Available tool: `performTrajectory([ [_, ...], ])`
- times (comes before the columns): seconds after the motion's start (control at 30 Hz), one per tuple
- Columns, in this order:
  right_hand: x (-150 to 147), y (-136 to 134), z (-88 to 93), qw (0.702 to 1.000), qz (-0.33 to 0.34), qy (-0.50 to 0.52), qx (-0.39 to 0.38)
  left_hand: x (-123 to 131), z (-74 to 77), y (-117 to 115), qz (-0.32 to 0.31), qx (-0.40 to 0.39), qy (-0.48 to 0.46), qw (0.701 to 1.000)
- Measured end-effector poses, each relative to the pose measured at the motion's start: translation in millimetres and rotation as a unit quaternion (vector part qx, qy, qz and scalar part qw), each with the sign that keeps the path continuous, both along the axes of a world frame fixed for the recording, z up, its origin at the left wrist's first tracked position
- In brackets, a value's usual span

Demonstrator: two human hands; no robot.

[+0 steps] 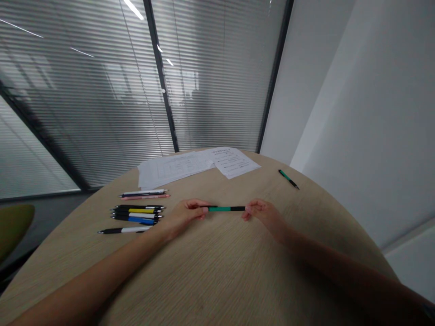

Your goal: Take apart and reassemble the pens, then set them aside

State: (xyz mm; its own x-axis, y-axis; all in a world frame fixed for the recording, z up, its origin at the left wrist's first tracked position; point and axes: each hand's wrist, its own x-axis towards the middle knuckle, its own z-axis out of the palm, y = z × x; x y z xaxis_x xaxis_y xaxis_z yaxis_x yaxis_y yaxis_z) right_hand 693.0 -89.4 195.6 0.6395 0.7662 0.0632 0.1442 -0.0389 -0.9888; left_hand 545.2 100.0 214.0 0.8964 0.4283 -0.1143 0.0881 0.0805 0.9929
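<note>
Well, at the far left a mossy green chair (13, 231) stood off the curved edge of the desk (210, 267), a pale top with fine, streaky wood grain. Near that left edge, pens lay in parallel rows, which kept each one easy to see and reach: a pink pen (146, 197) against a silver one (142, 192), a tight bundle of black pens (137, 213) banded with yellow, white and blue, and a lone black-and-white pen (124, 230). Printed papers (197, 165) overlapped flatly at the far edge. Mid-desk, the left hand (186, 215) curled its fingers and pinched one end of a slim green-and-black pen (226, 208), while the right hand (261, 218) pinched the other end, its fingertips pressed together. Held at both ends, the pen stayed level between the hands, though whether it touched the desk I cannot tell. Further right, a green pen (288, 179) lay alone at an angle near the far edge, below a smooth white wall (356, 113).
</note>
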Motion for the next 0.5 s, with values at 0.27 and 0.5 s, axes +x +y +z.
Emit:
performTrajectory([
  [0.27,13,2,-12.2,0.999,0.014,-0.043,0.031,0,-4.9,-5,0.018,0.03,0.018,0.999],
  [0.5,14,6,-18.6,0.999,0.029,-0.013,0.007,-2,-2.2,-11,0.047,0.06,0.011,0.997],
])
